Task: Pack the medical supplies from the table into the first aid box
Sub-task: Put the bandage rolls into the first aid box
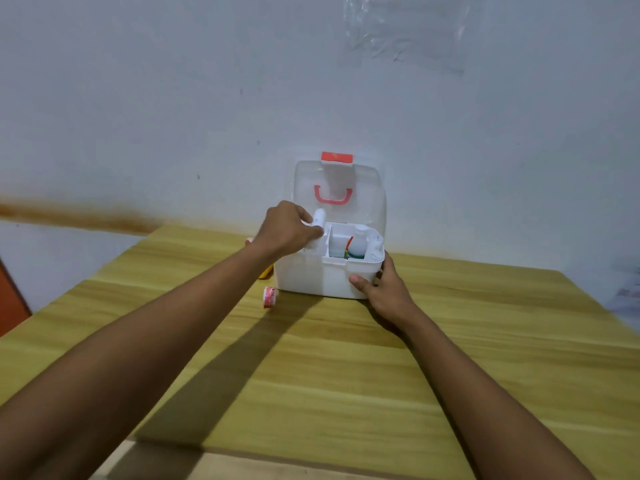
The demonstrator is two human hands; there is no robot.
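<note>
At frame centre, our left hand point(289, 230) grips a white cylindrical roll point(319, 226) over the open white plastic first aid box point(325, 277), whose lower right corner our right hand point(382, 287) clasps.

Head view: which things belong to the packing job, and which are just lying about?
Job: first aid box; white item in left hand; right hand on box; bottle inside; red-and-white roll on table.
Lying about: plastic sheet on wall; orange object at left edge.
</note>
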